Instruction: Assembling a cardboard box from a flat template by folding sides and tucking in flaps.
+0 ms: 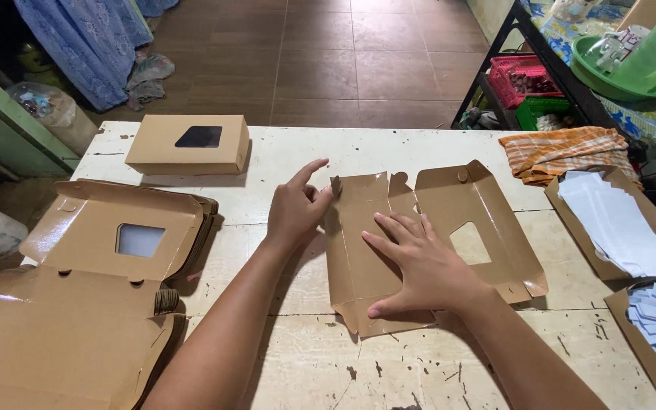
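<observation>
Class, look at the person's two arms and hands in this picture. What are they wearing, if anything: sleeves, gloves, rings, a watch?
Both forearms are bare as far as the picture shows: no sleeve reaches into view. The left hand and right hand wear no gloves. No ring, watch or bracelet shows on either hand or wrist. Fingernails are short and unpainted.

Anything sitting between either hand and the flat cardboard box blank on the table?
Nothing visible. The right hand lies flat on the cardboard box blank, and the left hand pinches its upper left flap. The finished windowed box and the stack of blanks sit off to the left.
</observation>
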